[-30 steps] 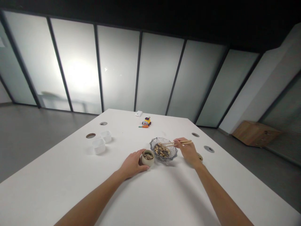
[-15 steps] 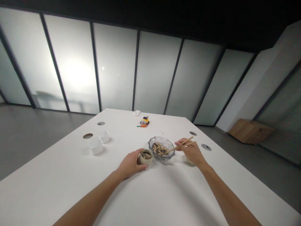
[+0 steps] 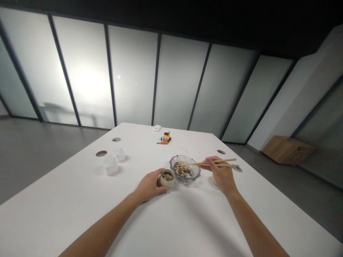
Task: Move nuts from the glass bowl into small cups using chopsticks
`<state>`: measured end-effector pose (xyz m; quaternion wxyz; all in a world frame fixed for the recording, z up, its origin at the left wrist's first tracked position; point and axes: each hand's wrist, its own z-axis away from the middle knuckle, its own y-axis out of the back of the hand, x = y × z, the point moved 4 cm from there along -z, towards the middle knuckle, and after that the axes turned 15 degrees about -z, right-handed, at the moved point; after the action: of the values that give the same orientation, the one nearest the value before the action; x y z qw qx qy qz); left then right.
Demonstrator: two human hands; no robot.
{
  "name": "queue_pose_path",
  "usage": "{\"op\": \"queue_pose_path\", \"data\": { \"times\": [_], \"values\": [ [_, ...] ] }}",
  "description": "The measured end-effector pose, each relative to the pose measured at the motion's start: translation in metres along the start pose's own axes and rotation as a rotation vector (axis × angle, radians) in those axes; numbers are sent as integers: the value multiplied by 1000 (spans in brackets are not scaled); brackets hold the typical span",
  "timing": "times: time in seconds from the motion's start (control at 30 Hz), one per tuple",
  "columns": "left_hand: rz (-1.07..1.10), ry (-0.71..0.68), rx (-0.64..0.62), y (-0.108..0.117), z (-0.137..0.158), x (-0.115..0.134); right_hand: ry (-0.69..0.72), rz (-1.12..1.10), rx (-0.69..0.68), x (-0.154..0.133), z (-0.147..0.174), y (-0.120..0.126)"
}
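Note:
My left hand (image 3: pixel 150 185) is wrapped around a small pale round cup (image 3: pixel 167 183) that stands on the table. Seeds (image 3: pixel 168 176), flat and greyish, lie inside it. My right hand (image 3: pixel 219 174) grips a pair of wooden chopsticks (image 3: pixel 221 162), whose tips reach over a clear faceted glass bowl (image 3: pixel 195 174). In that bowl sits a mix of nuts and dark seeds (image 3: pixel 183 170). Whether the tips pinch a piece is too small to tell. Partly hidden behind my right hand is a pale round object (image 3: pixel 213 181).
Two white plastic containers (image 3: pixel 110 166) stand on the left of the white table (image 3: pixel 160 228). Farther back are a yellow toy vehicle (image 3: pixel 166 136), an orange toy carrot (image 3: pixel 164 142) and a small white box (image 3: pixel 157 127). Round holes (image 3: pixel 101 153) pierce the tabletop near its sides.
My right hand has turned the chopsticks flatter, and their tips have moved from the bowl's right part toward its left. My left hand still holds the cup in place.

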<state>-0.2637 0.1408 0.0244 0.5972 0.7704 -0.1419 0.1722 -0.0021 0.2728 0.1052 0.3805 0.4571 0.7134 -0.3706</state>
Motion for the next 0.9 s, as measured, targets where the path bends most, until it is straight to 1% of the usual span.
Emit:
{"op": "queue_pose_path", "data": {
  "times": [0.07,0.13,0.2,0.27,0.33,0.4,0.47,0.5,0.57,0.7,0.83,0.9],
  "values": [
    [-6,-3,-1,0,0,0,-23,54,-84,-2,6,-15],
    [-9,-11,-4,0,0,0,-7,156,-143,-8,8,-25],
    [-9,-14,-7,0,0,0,61,258,-140,-17,4,-27],
    [-6,-16,-4,0,0,0,143,358,-117,-26,-4,-23],
    [-4,-16,-2,0,0,0,158,457,-151,-28,-10,-20],
    [-9,-10,-4,-1,-1,0,92,498,-235,-20,-13,-20],
    [-18,-9,-11,-1,-1,0,18,462,-305,-6,-11,-21],
    [-19,-12,-13,-2,-1,0,2,432,-327,2,-9,-22],
    [-18,-15,-8,-2,-1,-1,28,394,-341,17,-4,-24],
    [-21,-4,-4,-2,-1,-2,184,363,-248,33,-2,-20],
    [-25,7,-27,-3,-1,-1,308,389,-105,30,-6,-4],
    [-22,11,-27,-3,-1,-1,347,413,-44,28,-7,1]
  ]
}}
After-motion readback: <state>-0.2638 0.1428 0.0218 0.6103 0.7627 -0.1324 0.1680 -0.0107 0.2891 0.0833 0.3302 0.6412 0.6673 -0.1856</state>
